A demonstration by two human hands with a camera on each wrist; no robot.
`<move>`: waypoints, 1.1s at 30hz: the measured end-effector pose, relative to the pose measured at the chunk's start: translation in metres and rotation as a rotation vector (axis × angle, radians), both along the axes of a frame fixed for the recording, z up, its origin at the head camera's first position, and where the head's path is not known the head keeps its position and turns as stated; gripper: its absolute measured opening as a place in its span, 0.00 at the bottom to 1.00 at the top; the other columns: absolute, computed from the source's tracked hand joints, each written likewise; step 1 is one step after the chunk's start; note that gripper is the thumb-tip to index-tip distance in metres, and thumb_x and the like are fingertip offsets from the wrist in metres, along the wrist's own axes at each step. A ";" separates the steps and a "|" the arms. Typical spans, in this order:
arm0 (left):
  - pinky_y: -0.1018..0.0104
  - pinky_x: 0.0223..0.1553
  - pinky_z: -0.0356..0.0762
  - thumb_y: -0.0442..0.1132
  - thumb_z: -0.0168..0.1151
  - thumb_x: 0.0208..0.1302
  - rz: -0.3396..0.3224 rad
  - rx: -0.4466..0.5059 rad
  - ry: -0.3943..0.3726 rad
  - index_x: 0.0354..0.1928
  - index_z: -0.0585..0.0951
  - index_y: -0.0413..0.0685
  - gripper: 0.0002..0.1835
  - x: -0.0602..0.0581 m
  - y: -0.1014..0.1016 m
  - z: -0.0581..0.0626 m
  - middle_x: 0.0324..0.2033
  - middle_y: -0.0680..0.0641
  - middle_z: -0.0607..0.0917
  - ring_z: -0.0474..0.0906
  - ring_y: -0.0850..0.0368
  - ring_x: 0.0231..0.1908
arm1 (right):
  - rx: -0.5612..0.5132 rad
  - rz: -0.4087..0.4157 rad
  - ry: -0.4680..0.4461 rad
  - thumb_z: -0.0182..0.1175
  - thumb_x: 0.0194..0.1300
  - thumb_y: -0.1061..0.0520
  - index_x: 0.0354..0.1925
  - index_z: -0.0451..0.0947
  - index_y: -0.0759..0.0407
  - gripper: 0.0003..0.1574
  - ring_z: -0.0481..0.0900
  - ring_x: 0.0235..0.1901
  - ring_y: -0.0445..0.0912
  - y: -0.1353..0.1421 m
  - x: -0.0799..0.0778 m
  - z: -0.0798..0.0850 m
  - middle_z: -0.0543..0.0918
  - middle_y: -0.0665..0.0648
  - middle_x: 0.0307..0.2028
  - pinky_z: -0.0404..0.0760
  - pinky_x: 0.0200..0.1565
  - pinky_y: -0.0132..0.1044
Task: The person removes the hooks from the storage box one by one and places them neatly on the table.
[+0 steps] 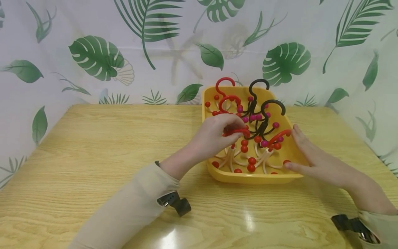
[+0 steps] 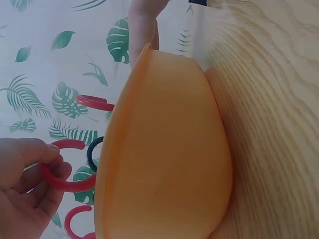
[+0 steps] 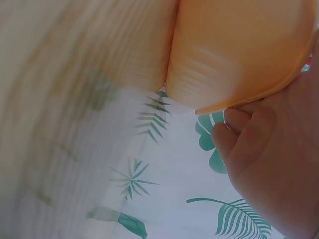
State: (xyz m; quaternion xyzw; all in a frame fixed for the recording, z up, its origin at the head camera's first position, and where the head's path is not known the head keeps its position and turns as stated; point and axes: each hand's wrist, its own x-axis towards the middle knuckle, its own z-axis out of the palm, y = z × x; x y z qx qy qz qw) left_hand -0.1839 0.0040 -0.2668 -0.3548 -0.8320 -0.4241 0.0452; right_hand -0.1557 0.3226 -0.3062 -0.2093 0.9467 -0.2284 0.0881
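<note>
A yellow plastic tray point(image 1: 256, 178) holds several claw massagers with hook handles and ball-tipped prongs. Over its near left part, my left hand point(image 1: 214, 135) grips the red hook handle point(image 1: 242, 131) of a massager with pale prongs and red balls. The left wrist view shows the thumb and fingers around this red hook point(image 2: 65, 185). My right hand point(image 1: 326, 167) holds the tray's right rim, thumb over the inside, other fingers along the outside. Close to its fingertips leans another red-hooked massager point(image 1: 278, 137). The right wrist view shows its fingers against the tray's outer wall point(image 3: 239, 59).
Two black-hooked massagers point(image 1: 273, 103) with magenta balls stand in the tray's middle and back. Red hooks point(image 1: 224, 80) rise at the back left. The tray sits on a wooden table point(image 1: 109, 155), in front of a leaf-patterned backdrop point(image 1: 174, 34).
</note>
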 end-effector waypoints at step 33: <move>0.73 0.39 0.76 0.33 0.65 0.61 0.105 0.149 0.163 0.44 0.83 0.42 0.09 0.000 -0.046 0.067 0.37 0.52 0.85 0.78 0.65 0.34 | -0.013 0.004 -0.001 0.58 0.67 0.45 0.74 0.24 0.48 0.59 0.27 0.72 0.56 -0.001 0.000 0.000 0.21 0.47 0.72 0.41 0.65 0.64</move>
